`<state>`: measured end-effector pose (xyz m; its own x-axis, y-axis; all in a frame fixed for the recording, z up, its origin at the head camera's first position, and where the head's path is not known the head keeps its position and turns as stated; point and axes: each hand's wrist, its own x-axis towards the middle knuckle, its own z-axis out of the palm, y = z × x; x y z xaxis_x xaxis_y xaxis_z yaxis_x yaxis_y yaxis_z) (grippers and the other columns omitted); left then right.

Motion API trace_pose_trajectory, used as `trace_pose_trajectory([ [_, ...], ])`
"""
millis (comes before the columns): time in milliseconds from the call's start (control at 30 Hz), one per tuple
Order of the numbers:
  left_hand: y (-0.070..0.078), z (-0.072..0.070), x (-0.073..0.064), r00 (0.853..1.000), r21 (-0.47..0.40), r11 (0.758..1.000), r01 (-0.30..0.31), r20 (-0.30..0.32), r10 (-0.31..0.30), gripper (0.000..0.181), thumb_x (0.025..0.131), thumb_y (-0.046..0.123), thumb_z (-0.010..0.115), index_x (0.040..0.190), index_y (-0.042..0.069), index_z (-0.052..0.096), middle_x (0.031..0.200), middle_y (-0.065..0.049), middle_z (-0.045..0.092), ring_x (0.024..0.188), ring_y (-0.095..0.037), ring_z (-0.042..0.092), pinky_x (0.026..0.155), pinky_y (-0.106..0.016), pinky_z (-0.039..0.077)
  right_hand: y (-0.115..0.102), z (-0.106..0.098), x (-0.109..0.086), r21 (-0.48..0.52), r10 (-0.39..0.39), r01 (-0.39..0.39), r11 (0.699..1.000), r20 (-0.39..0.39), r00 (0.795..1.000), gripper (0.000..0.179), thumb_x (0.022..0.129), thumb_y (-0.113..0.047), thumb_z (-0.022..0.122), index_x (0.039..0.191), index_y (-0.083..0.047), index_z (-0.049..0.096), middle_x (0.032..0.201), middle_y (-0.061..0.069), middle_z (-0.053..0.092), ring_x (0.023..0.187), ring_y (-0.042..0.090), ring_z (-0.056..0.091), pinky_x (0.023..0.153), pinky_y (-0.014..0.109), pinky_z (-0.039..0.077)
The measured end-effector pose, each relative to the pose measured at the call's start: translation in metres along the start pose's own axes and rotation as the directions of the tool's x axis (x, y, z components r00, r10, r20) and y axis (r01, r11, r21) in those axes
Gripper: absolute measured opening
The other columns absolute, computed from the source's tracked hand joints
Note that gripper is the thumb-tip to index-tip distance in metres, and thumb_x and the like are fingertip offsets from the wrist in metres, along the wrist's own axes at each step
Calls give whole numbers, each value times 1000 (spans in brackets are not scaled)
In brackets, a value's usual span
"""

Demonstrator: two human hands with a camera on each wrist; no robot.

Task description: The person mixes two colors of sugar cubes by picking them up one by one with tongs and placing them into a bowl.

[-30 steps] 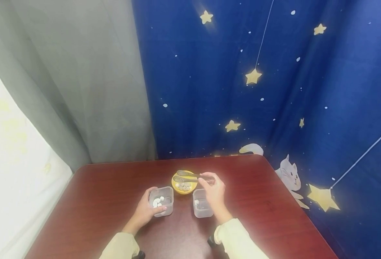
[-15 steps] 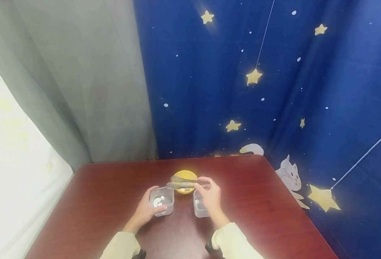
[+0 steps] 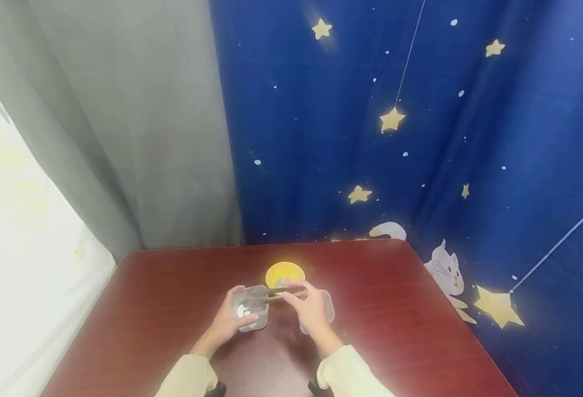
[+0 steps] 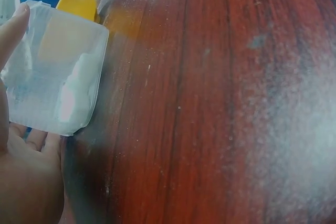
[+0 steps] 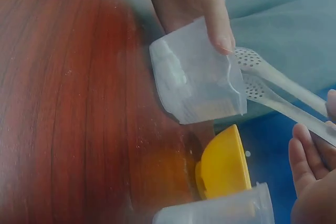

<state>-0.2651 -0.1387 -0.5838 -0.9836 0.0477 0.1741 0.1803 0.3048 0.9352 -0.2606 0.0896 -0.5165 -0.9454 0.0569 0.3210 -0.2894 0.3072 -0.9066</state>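
My left hand [image 3: 223, 321] grips a clear square plastic container [image 3: 258, 321], thumb over the near rim and fingers round its far side. Several small white pieces [image 3: 243, 310] lie inside it. My right hand [image 3: 313, 313] pinches tongs [image 5: 291, 85] by the handle end. Their two perforated heads [image 5: 248, 57] reach over the left container's mouth, a little apart in the right wrist view; I cannot tell whether a piece sits between them. Behind the hands stands a yellow bowl [image 3: 284, 269] with pale pieces in it, partly covered by the right hand and tongs.
A second clear container [image 3: 329, 306] stands under the right hand, mostly hidden by it. The red-brown wooden table [image 3: 172, 286] extends to both sides. A grey curtain [image 3: 172, 138] and a blue starry curtain [image 3: 321, 138] hang behind the table.
My right hand has moved left and nearer the body, carrying the tongs from over the yellow bowl to over the left container. The left hand keeps its grip in about the same place.
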Motion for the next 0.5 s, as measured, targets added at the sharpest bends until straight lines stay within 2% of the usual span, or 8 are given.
trace_pose_trajectory([
  [67, -1, 0, -1, 1000, -32, 999, -9, 2, 9, 90, 70, 11, 88, 142, 6, 35, 133, -19, 50, 118, -34, 50, 100, -54, 37, 2, 5, -1, 55, -32, 30, 998, 35, 999, 23, 78, -12, 81, 99, -8, 73, 77, 2, 70, 64, 9, 61, 51, 23, 46],
  [167, -1, -1, -1, 1000, -57, 998, -16, 9, 17, 91, 69, 10, 88, 143, 7, 35, 131, -18, 51, 116, -33, 51, 100, -53, 38, 5, 13, -1, 66, -73, 69, 995, 57, 996, 23, 79, -9, 79, 100, -5, 72, 89, 5, 72, 68, 10, 63, 55, 24, 49],
  [300, 2, -3, -2, 1000, -34, 999, 8, 11, -7, 93, 67, 15, 90, 143, 9, 37, 128, -16, 53, 111, -30, 54, 98, -49, 41, 9, 22, -2, 18, -109, 108, 994, 85, 990, 22, 80, -12, 79, 101, -7, 72, 104, 6, 71, 74, 14, 66, 63, 26, 52],
  [367, 8, -3, -3, 1000, -32, 999, 14, 12, -14, 93, 67, 13, 90, 143, 6, 36, 128, -18, 53, 110, -32, 55, 97, -50, 42, 12, 25, -3, -13, -118, 119, 993, 91, 989, 22, 80, -13, 79, 100, -9, 72, 105, 6, 70, 74, 14, 66, 63, 27, 52],
  [500, 10, -4, -3, 1000, -27, 1000, 15, 8, -15, 94, 66, 10, 90, 143, 4, 37, 130, -20, 52, 111, -34, 54, 99, -53, 40, 14, 29, -2, -54, -129, 135, 989, 99, 987, 22, 81, -16, 79, 100, -10, 72, 104, 5, 71, 74, 14, 66, 64, 28, 52],
])
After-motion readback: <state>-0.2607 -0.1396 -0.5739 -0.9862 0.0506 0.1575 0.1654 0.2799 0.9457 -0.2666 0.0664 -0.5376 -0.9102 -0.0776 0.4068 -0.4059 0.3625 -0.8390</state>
